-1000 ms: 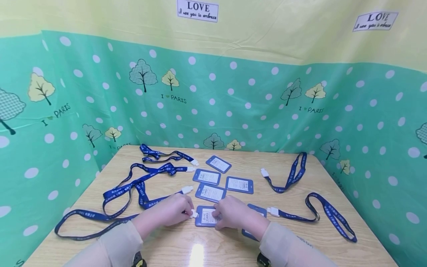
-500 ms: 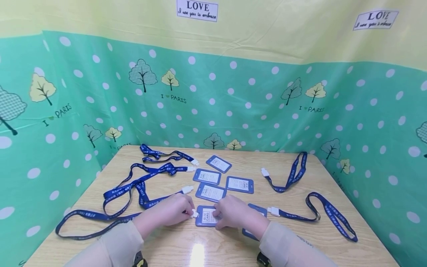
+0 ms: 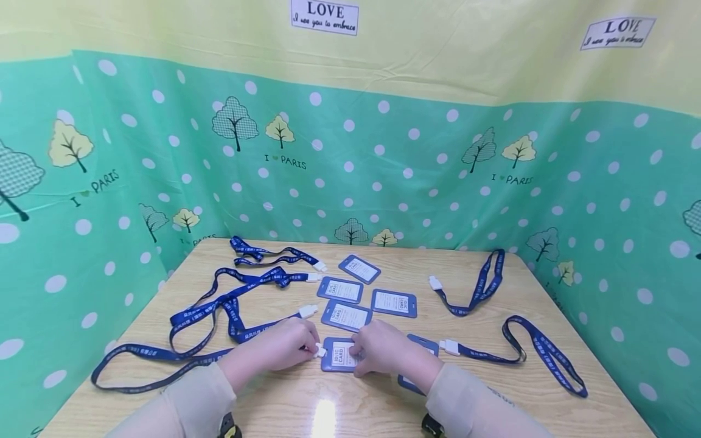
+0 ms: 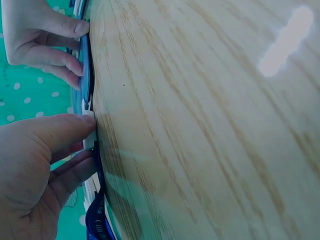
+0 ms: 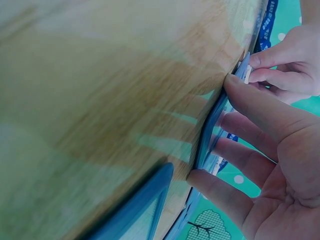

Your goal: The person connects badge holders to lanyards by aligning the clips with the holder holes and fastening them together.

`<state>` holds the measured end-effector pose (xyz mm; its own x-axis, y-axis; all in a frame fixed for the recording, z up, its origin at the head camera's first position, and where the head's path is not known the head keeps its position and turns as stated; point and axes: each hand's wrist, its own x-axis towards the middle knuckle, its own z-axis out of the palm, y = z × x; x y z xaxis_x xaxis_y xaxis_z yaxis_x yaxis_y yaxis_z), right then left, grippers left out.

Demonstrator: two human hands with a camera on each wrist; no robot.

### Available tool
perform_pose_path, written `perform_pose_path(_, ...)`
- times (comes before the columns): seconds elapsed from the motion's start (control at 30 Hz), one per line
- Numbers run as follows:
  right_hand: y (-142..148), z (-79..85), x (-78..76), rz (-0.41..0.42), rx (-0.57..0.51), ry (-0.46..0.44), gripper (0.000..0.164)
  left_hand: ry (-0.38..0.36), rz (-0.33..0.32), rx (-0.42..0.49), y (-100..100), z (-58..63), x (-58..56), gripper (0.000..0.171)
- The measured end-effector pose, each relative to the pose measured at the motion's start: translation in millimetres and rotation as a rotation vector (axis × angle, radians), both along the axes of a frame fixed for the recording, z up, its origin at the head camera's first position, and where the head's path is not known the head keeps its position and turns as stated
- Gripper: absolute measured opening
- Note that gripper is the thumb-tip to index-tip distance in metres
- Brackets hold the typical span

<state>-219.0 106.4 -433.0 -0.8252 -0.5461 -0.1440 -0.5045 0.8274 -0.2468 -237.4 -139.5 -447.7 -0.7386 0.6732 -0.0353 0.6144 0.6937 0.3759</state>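
My left hand (image 3: 290, 345) pinches the small white clip (image 3: 320, 351) of a blue lanyard (image 3: 139, 350) between thumb and fingers. In the left wrist view the clip (image 4: 89, 122) meets the end of a blue badge holder (image 4: 87, 75) lying flat at the table surface. My right hand (image 3: 383, 348) grips this badge holder (image 3: 336, 356) by its long edges, covering its right end. The right wrist view shows the thumb on the near edge of the holder (image 5: 206, 137) and fingers across it. A printed ID card shows inside the holder.
Several blue badge holders lie beyond the hands, including one holder (image 3: 394, 303) at mid-table. Another holder (image 3: 421, 344) is partly under the right forearm. Blue lanyards with white clips lie left, and two more, one lanyard (image 3: 482, 292) farther back, lie right on the wooden table (image 3: 285, 401).
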Motion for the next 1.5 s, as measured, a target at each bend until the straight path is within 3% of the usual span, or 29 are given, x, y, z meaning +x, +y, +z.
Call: perform_pose_path(1.5,-1.2,-1.7,0.4,-0.006,0.007,0.011,0.039,0.015,0.007,0.002,1.9,-4.1,-1.8,0.01)
